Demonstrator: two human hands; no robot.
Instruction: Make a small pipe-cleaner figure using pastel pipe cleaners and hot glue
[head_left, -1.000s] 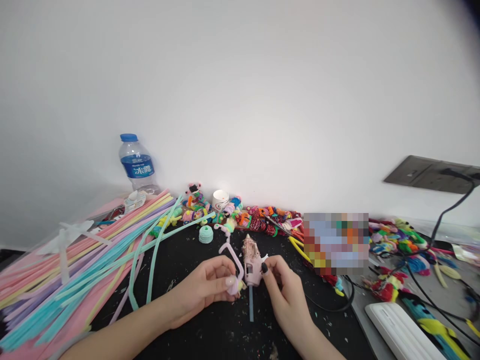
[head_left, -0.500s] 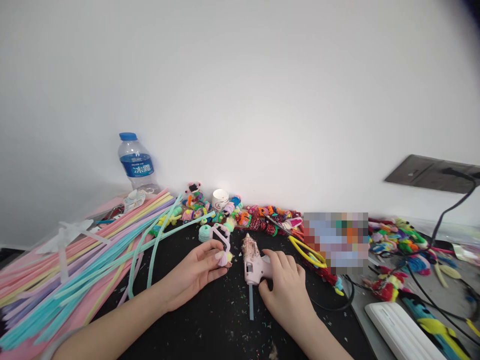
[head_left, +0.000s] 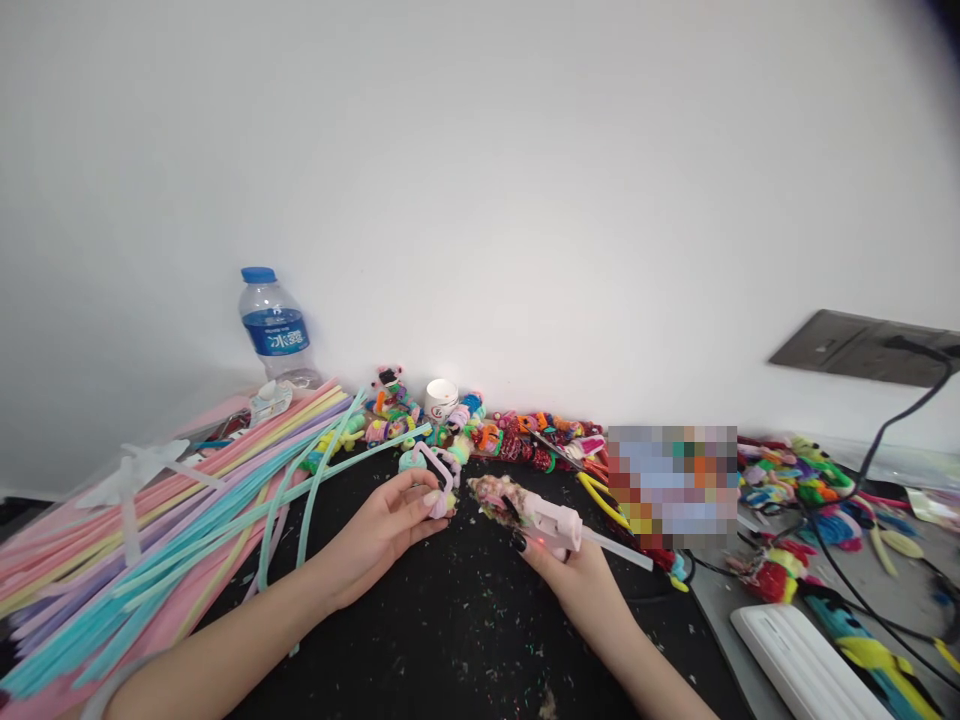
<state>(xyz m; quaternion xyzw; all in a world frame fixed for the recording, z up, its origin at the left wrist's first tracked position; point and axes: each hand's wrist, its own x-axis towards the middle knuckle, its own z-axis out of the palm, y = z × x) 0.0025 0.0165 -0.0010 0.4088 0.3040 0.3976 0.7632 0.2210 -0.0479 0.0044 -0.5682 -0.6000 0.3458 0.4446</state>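
Note:
My left hand [head_left: 401, 515] pinches a small lilac pipe-cleaner figure [head_left: 442, 500] with a bent lilac loop and a bit of yellow. Just behind it sits a mint-green coil [head_left: 412, 458]. My right hand [head_left: 570, 570] is wrapped round the handle of a pale pink hot glue gun [head_left: 553, 520], which a small red light marks near the thumb. Its crusted nozzle points left toward the figure, a small gap apart. A clear glue stick [head_left: 619, 550] juts from its back end. The fingers behind the gun are partly hidden.
Bundles of pastel pipe cleaners [head_left: 172, 540] cover the left side. Several colourful pipe-cleaner figures line the wall, near a white paper cup [head_left: 441, 398] and a water bottle [head_left: 276, 325]. Yellow-handled scissors [head_left: 604, 500], a black cord [head_left: 874, 460] and a white power strip [head_left: 814, 665] lie right.
My right hand has lifted the glue gun and turned it, so the nozzle now points left instead of away from me. My left hand, still holding the figure, has shifted slightly left.

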